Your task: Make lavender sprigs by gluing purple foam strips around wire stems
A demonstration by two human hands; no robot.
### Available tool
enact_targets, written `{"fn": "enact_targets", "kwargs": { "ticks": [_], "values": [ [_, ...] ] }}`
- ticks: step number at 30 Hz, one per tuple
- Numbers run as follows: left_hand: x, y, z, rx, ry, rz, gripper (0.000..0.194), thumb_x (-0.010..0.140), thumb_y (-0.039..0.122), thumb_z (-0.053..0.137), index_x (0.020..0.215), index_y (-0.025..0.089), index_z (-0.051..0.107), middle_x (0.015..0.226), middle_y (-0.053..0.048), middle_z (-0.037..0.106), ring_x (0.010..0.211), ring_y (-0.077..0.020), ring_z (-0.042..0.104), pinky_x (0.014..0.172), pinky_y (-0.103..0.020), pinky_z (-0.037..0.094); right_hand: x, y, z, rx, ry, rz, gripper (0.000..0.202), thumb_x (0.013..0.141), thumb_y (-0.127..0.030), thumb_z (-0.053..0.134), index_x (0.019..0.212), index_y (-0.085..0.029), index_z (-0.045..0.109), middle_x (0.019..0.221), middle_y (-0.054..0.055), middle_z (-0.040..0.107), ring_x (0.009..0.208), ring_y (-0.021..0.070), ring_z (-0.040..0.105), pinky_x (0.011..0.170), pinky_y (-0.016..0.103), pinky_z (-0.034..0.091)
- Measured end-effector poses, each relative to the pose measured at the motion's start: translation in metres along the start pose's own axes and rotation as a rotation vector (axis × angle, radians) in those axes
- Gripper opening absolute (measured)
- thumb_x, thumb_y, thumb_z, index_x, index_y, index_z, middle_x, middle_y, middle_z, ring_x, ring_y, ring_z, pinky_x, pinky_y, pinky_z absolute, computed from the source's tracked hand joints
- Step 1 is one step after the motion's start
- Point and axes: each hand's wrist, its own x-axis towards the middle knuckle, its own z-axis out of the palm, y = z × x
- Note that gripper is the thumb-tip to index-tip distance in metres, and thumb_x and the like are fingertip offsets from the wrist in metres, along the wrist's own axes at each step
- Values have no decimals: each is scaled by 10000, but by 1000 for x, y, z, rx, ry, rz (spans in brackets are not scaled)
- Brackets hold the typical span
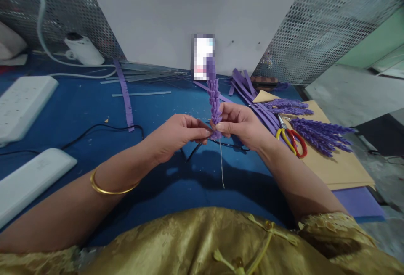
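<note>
An artificial lavender stem (214, 98) with layered purple petals stands upright between my hands. My right hand (238, 123) pinches the flower near its lower end between thumb and fingers. From the left, my left hand (186, 132) is closed with thumb and fingertips at the flower's bottom edge, gripping the purple strip there. A thin pale wire (221, 163) hangs down below the petals. The exact contact under the fingertips is hidden.
Scissors (293, 140) with red and yellow handles lie at right beside finished lavender stems (322, 134) on brown paper (341, 170). Purple strips (255, 102) lie behind. A fringed purple strip (125, 94), wires (151, 73), black cable (94, 130) and power strip (27, 102) are leftward.
</note>
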Motion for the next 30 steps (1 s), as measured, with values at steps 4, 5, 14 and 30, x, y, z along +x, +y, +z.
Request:
{"fn": "enact_targets", "kwargs": {
  "ticks": [4, 5, 14, 30],
  "values": [
    [-1, -1, 2, -22, 32, -32, 88, 650, 267, 758, 632, 180, 761, 631, -45, 693, 623, -161, 588, 694, -309, 471, -3, -3, 5, -84, 62, 22, 336, 768, -402, 807, 807, -188, 551, 677, -29, 578, 551, 84, 462, 482, 230, 340],
    [-1, -2, 3, -29, 47, -39, 90, 652, 268, 755, 638, 180, 765, 629, -44, 695, 622, -160, 587, 691, -306, 468, -4, -3, 7, -104, 90, 24, 337, 759, -394, 814, 807, -191, 549, 676, -31, 572, 553, 85, 461, 483, 232, 341],
    [-7, -4, 11, 3, 110, 16, 135, 673, 290, 757, 584, 189, 747, 625, -34, 702, 675, -165, 585, 730, -296, 443, -4, -3, 16, -150, 255, 3, 298, 706, -309, 834, 790, -176, 581, 702, -28, 579, 604, 99, 524, 544, 251, 421],
    [-5, -8, 15, -50, 162, -14, 112, 623, 300, 797, 604, 199, 752, 645, -22, 691, 707, -178, 599, 752, -306, 454, -3, 6, 20, 6, 296, 62, 307, 678, -270, 853, 791, -178, 583, 683, -47, 565, 607, 88, 527, 572, 233, 447]
  ]
}}
